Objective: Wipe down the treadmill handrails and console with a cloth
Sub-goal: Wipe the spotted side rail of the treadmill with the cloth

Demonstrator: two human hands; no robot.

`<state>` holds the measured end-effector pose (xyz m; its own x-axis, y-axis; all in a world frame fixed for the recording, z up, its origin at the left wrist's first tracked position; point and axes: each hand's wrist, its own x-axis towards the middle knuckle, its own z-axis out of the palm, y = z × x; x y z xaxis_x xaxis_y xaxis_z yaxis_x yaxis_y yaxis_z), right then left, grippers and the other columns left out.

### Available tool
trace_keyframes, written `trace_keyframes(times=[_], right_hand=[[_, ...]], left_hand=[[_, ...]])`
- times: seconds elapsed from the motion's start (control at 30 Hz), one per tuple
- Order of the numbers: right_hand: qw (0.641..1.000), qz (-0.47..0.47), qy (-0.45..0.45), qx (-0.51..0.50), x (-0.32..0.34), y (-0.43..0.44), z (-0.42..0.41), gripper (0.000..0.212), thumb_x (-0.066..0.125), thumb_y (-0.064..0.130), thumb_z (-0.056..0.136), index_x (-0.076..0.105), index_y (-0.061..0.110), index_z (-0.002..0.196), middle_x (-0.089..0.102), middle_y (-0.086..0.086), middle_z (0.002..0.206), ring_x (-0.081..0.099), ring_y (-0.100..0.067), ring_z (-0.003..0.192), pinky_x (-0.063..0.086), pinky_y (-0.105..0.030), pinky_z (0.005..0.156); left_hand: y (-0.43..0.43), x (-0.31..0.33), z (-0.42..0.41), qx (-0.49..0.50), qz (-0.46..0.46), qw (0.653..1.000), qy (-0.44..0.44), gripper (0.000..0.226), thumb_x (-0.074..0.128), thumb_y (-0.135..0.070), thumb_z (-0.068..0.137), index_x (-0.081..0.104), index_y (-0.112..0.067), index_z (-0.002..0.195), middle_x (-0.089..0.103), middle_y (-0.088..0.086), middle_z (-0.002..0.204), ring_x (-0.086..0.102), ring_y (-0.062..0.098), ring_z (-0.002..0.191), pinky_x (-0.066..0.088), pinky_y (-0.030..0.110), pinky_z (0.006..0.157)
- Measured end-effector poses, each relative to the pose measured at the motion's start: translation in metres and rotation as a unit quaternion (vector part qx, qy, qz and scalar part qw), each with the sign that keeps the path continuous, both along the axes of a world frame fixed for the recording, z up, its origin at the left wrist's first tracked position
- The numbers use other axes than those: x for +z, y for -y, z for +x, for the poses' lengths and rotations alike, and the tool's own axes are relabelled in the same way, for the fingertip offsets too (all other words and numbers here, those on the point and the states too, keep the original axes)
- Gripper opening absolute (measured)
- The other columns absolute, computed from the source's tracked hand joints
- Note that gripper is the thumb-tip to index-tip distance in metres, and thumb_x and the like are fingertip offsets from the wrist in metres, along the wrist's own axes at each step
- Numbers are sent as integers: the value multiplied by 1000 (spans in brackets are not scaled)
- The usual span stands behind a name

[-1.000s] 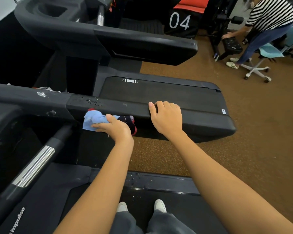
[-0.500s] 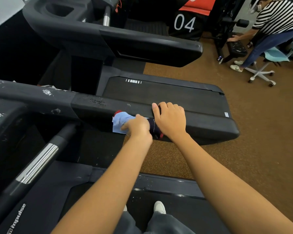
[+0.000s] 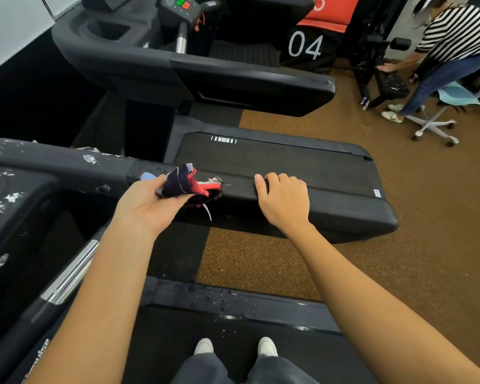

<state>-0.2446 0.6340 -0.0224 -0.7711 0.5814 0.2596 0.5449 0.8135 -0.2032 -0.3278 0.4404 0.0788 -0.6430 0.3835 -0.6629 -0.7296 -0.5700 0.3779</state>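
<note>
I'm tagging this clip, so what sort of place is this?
Probably a gym: a black treadmill handrail in front, a second black treadmill alongside with a button console, and a speckled brown floor.

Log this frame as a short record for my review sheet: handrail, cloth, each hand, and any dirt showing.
handrail: black, runs across in front of the person
cloth: bunched, dark with red and blue; over the handrail, contact unclear
left hand: grips the cloth
right hand: on the handrail, fingers curled over its far edge
console: white flecks on its surface
</note>
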Motion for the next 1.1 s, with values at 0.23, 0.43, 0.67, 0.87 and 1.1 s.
trace_keyframes(times=[0.23, 0.43, 0.67, 0.87, 1.1], right_hand=[[1000, -20, 0, 16, 0, -5, 0, 57, 21, 47, 97, 68, 14, 98, 68, -4, 87, 60, -23, 83, 40, -35, 79], [997, -78, -24, 11, 8, -3, -6, 46, 30, 41, 99, 66, 13, 101, 67, -6, 94, 60, -24, 90, 38, -37, 86], [999, -20, 8, -26, 3, 5, -9, 50, 25, 45, 98, 67, 19, 95, 67, 1, 83, 60, -22, 80, 35, -37, 86], [999, -8, 12, -36, 3, 6, -9, 49, 27, 46, 98, 68, 20, 94, 67, 1, 81, 61, -22, 79, 36, -37, 83], [999, -9, 1, -32, 3, 6, -8, 48, 29, 46, 97, 69, 20, 95, 69, 1, 83, 61, -20, 80, 37, -36, 84]], left_hand=[[23, 3, -15, -36, -108, 969, -219, 22, 45, -26, 95, 58, -13, 106, 64, 4, 90, 66, 18, 82, 56, 30, 63], [51, -1, -25, 53, -3, 968, -244, 26, 48, -34, 89, 61, -22, 107, 72, -7, 92, 69, 13, 88, 55, 28, 69], [12, -15, -58, 2, -250, 854, -456, 35, 56, -28, 80, 46, -21, 113, 53, -5, 102, 58, 12, 88, 52, 34, 77], [-36, -77, -34, -219, -501, 335, -767, 44, 42, -39, 88, 51, -21, 126, 55, 3, 127, 52, 22, 111, 40, 39, 92], [-30, -94, -42, -241, -526, 284, -764, 50, 32, -53, 92, 61, -19, 115, 63, 1, 117, 55, 25, 113, 38, 40, 98]])
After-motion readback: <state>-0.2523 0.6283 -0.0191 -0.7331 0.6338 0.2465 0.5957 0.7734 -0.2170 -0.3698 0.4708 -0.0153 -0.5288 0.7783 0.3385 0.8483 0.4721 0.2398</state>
